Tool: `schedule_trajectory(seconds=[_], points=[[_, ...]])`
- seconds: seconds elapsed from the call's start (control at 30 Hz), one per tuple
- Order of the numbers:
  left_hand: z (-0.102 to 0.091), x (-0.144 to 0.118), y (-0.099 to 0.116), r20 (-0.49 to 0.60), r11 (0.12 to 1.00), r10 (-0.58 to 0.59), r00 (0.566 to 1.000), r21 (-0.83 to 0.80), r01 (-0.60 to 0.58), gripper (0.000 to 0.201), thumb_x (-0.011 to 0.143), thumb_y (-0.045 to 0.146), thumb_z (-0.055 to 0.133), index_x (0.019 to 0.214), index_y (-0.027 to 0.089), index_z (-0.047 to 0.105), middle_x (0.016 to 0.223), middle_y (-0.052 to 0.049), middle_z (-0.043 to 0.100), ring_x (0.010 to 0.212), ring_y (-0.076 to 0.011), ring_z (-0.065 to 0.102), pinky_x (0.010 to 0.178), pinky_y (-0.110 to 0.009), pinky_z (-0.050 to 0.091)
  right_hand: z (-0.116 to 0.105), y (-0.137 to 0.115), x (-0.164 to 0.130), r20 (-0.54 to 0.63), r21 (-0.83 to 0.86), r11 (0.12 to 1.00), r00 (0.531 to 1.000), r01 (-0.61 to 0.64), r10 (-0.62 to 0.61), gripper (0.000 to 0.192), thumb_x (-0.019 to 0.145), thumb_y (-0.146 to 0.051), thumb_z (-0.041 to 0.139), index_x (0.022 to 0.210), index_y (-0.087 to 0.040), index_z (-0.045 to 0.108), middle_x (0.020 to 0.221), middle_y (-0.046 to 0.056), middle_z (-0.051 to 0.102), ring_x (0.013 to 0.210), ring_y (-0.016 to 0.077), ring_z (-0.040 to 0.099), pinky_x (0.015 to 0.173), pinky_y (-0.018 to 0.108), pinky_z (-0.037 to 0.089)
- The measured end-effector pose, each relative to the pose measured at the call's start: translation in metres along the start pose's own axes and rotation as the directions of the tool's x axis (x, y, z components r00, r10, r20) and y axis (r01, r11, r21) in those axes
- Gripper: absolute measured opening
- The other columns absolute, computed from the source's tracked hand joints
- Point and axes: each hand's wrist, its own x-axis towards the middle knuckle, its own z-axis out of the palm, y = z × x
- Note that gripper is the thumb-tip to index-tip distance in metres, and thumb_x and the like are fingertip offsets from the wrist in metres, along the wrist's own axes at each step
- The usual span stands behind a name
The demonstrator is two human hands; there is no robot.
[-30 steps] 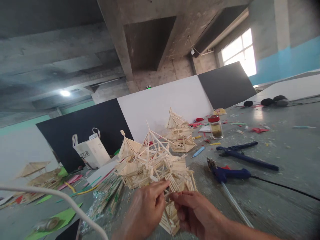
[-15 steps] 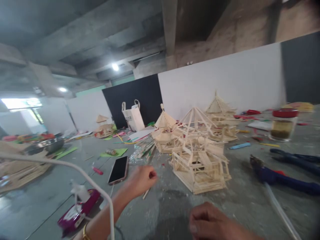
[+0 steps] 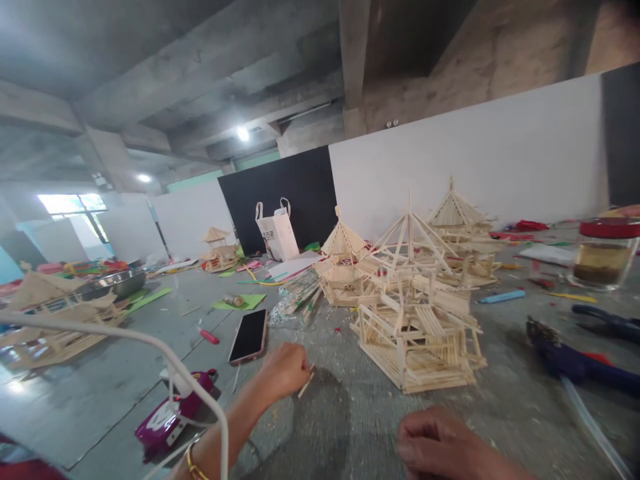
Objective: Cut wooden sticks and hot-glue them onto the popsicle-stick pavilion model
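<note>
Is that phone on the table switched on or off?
The black smartphone looks off or asleep: it lies face up with a dark, blank screen.

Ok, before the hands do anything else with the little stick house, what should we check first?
1. Left hand has a stick: ok, it pinches a thin wooden stick over the table.
2. Right hand free: ok as far as it shows, it rests curled on the table, nothing seen in it.
3. Stick house standing: ok, upright on the table, no hand touching it.
4. Phone out of the way: ok, it lies flat beyond the left hand, apart from it.
5. Glue gun within reach: cannot tell, it lies to the right of the house, partly out of the picture.
</note>
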Motion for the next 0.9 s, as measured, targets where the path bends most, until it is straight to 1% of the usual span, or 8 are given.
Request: schedule_trajectory(seconds=[0.1,0.33,0.5,0.6,0.67,0.7,0.8,0.9], points=[[0.001,0.001,0.0,0.01,1.0,-0.005,1.0,-0.018,0.005,0.018,0.064,0.014,0.046,0.064,0.016,0.064,0.067,-0.004,0.064,0.067,-0.0182,0.058,0.056,-0.024,0.035,-0.002,0.0,0.004,0.074,-0.034,0.999,0.997,0.023,-0.021,0.033,0.068,-0.046,0.055,0.056,-0.017,0.048,0.046,-0.004,0.044,0.043,0.0053,0.038,0.042,0.018,0.025],[0.0,0.005,-0.003,0.044,0.998,-0.039,0.998,-0.044,0.041,0.018,0.064,0.018,0.048,0.067,0.016,0.065,0.066,-0.002,0.065,0.065,-0.0145,0.058,0.054,-0.021,0.033,-0.003,0.0,0.005,0.078,0.03,0.999,0.997,0.022,-0.025,0.026,0.071,-0.038,0.055,0.059,-0.016,0.049,0.048,-0.005,0.046,0.041,0.0039,0.038,0.043,0.016,0.027],[-0.009,-0.007,0.002,0.04,0.999,-0.043,0.998,-0.031,0.044,0.02,0.067,0.019,0.046,0.072,0.017,0.065,0.069,-0.002,0.065,0.065,-0.0142,0.057,0.053,-0.021,0.032,0.0,-0.005,-0.001,0.014,0.036,0.999,1.0,0.006,-0.007,0.026,0.069,-0.04,0.056,0.059,-0.016,0.049,0.048,-0.005,0.046,0.042,0.0045,0.039,0.042,0.016,0.026],[-0.009,-0.015,0.004,0.064,0.999,-0.038,0.997,-0.02,0.039,0.019,0.066,0.019,0.047,0.068,0.018,0.066,0.067,-0.002,0.065,0.064,-0.0144,0.058,0.053,-0.021,0.032,0.0,-0.005,-0.002,0.043,0.048,0.999,0.999,0.015,-0.017,0.023,0.07,-0.036,0.055,0.061,-0.016,0.051,0.05,-0.004,0.048,0.044,0.0042,0.039,0.044,0.016,0.027],[-0.005,-0.019,0.004,0.072,0.999,-0.037,0.997,-0.013,0.038,0.019,0.065,0.018,0.047,0.068,0.018,0.067,0.068,-0.002,0.066,0.065,-0.0149,0.058,0.053,-0.022,0.031,-0.001,-0.004,0.0,0.081,0.044,0.999,0.996,0.031,-0.035,0.023,0.071,-0.035,0.053,0.059,-0.015,0.051,0.048,-0.004,0.047,0.043,0.0042,0.038,0.042,0.015,0.026],[-0.003,-0.019,0.004,0.076,0.999,-0.036,0.996,-0.012,0.037,0.02,0.064,0.018,0.047,0.068,0.018,0.067,0.068,-0.002,0.066,0.065,-0.0151,0.058,0.053,-0.022,0.031,-0.001,-0.003,0.001,0.078,0.047,0.998,0.996,0.04,-0.044,0.023,0.071,-0.035,0.053,0.059,-0.016,0.051,0.048,-0.004,0.046,0.042,0.0042,0.038,0.042,0.015,0.025],[0.002,-0.017,0.001,0.095,0.999,-0.022,0.995,-0.029,0.025,0.021,0.062,0.016,0.047,0.066,0.018,0.067,0.065,-0.002,0.065,0.062,-0.0151,0.057,0.052,-0.022,0.03,-0.002,-0.002,0.003,0.08,0.023,0.999,0.996,0.029,-0.031,0.026,0.072,-0.036,0.053,0.057,-0.015,0.05,0.047,-0.004,0.045,0.04,0.0035,0.036,0.04,0.015,0.023],[0.0,-0.009,-0.003,0.114,0.997,0.007,0.994,-0.08,0.002,0.022,0.061,0.017,0.046,0.066,0.016,0.067,0.065,-0.001,0.065,0.063,-0.014,0.057,0.053,-0.021,0.032,-0.002,-0.003,0.003,0.084,0.0,1.0,0.996,0.021,-0.021,0.027,0.072,-0.037,0.052,0.057,-0.015,0.05,0.046,-0.004,0.045,0.039,0.0032,0.035,0.039,0.015,0.022]])
